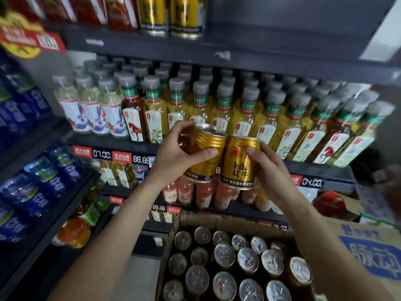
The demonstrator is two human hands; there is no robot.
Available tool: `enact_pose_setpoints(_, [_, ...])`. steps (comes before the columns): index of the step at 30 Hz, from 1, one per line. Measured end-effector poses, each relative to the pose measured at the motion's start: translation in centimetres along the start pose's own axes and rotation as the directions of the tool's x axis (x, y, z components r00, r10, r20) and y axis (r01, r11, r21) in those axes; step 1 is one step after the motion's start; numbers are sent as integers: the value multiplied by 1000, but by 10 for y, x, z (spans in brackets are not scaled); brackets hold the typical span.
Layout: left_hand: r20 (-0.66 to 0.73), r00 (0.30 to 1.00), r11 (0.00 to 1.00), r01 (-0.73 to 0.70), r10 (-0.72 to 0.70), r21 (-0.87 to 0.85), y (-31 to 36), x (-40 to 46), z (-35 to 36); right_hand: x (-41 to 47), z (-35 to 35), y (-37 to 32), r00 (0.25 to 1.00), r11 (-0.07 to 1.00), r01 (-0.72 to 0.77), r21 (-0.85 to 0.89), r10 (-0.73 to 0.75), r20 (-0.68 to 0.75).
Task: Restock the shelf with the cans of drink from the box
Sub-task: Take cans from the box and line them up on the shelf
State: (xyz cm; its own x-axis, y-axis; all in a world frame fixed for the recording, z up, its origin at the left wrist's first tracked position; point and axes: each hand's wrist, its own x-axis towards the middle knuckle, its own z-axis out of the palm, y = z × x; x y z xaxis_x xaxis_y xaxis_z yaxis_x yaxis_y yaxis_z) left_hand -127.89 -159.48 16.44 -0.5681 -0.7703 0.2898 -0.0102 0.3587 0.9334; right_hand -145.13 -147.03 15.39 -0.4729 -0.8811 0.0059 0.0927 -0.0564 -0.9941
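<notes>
My left hand grips a gold drink can, tilted with its top toward the shelf. My right hand holds a second gold can beside it, upright, its label facing me. The two cans touch in front of the middle shelf. Below them, an open cardboard box holds several more cans standing with silver tops up. On the top shelf, two gold cans stand next to red cartons.
The middle shelf carries rows of tea bottles with grey caps. Price tags line the shelf edges. Blue water bottles fill a rack at the left. A blue-and-white carton sits at the right of the box.
</notes>
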Motion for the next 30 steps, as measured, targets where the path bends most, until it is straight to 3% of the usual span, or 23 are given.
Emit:
enact_pose_setpoints(6, [-164,947,927,-220,278,305,75,35,13,12,-17,-85,961,953,271,-134,-262,85])
enact_pose_setpoints(12, [-280,845,839,-303,456,451,142,70,23,32,-34,-161,885,860,459,-222,-424,191])
enact_pose_setpoints(20, [-450,687,764,-244,571,598,175,147,45,92,-46,-218,832,781,555,-288,-528,171])
enact_pose_setpoints(25, [-400,738,741,-199,544,641,156,192,60,146,-61,-217,859,794,501,-344,-505,85])
enact_pose_setpoints(30, [-318,838,726,-128,443,676,145,228,66,185,-77,-218,893,801,443,-403,-435,115])
